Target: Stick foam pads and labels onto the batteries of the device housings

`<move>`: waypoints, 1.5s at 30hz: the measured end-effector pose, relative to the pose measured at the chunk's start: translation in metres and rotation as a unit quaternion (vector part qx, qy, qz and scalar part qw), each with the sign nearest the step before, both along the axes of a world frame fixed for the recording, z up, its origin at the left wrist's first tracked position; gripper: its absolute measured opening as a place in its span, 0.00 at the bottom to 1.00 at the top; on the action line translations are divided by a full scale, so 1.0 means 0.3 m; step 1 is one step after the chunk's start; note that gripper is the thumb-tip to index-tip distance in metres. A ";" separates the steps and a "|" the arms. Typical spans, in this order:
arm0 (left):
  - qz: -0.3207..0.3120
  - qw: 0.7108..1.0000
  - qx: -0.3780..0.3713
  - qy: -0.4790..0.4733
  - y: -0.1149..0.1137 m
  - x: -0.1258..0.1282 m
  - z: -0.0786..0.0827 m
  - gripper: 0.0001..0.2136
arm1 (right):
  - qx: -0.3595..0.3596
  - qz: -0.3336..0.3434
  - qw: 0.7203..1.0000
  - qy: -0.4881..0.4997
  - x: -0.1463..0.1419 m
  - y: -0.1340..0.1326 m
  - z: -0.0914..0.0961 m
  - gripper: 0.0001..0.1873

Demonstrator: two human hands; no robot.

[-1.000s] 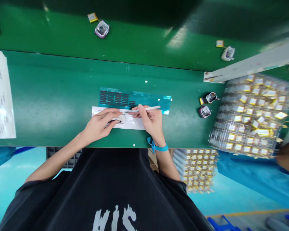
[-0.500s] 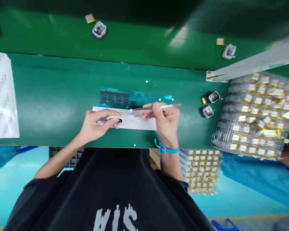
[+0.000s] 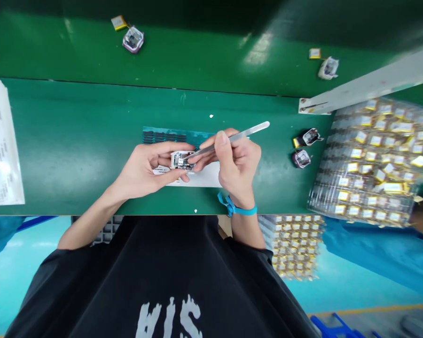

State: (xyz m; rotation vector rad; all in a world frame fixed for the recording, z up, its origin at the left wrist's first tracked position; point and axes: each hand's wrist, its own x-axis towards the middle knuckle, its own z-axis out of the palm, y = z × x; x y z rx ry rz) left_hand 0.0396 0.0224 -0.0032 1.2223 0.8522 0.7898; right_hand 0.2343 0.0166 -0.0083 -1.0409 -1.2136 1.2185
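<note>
My left hand (image 3: 144, 169) holds a small square electronic device (image 3: 181, 160) between thumb and fingers, lifted just above the green table (image 3: 74, 136). My right hand (image 3: 237, 166), with a blue wrist strap (image 3: 237, 209), pinches metal tweezers (image 3: 229, 138) whose tip touches the device. Under both hands lies a white backing sheet (image 3: 207, 177), and behind it a teal sheet of dark stickers (image 3: 169, 136).
Two small devices (image 3: 305, 148) lie right of my hands. Clear trays of yellow-tagged parts (image 3: 377, 159) stand at the right, more stacked below the table edge (image 3: 296, 244). A white printed sheet (image 3: 0, 141) lies far left. Other devices (image 3: 133, 38) sit on the far belt.
My left hand picked the small device up off the white sheet and raised it. My right hand swung the tweezers in from the sheet so the tip meets the device.
</note>
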 end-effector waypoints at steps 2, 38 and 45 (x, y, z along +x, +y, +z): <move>0.003 1.000 0.002 0.004 0.007 0.001 0.007 0.17 | 0.010 -0.010 1.000 -0.004 -0.004 0.010 0.002 0.17; 0.044 0.992 0.009 0.115 -0.011 0.012 0.007 0.15 | 0.017 -0.016 0.996 -0.086 -0.014 -0.028 -0.018 0.17; 0.047 0.991 0.017 0.124 -0.014 0.012 0.006 0.11 | 0.015 0.013 0.997 -0.071 -0.014 -0.046 -0.042 0.17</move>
